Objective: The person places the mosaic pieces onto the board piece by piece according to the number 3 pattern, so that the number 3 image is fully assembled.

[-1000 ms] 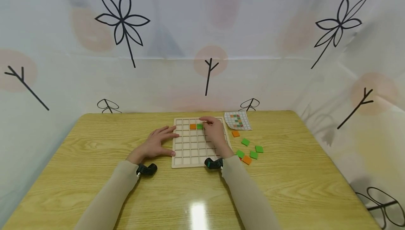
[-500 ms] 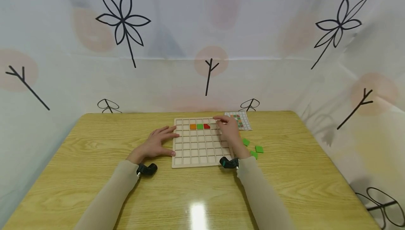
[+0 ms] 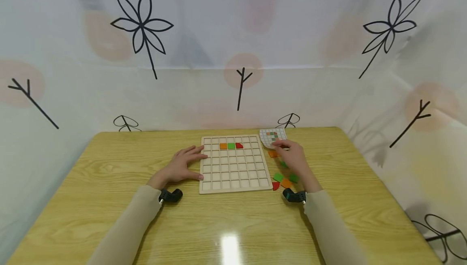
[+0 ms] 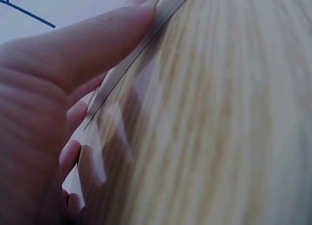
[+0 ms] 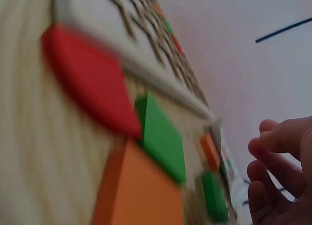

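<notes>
My left hand [image 3: 178,167] spreads against the board [image 3: 233,176]; my right hand [image 3: 294,159], loosely curled, is near the paper [image 3: 265,140] by the tabletop's [image 3: 313,135] far edge.

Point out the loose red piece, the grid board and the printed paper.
Loose red piece [image 5: 92,79], right wrist view: middle of its top face.
Grid board [image 3: 233,167], head view: a bare square near its middle.
Printed paper [image 3: 270,136], head view: its printed face.

Pale gridded board [image 3: 236,167] with three coloured tiles [image 3: 231,146] abreast
</notes>
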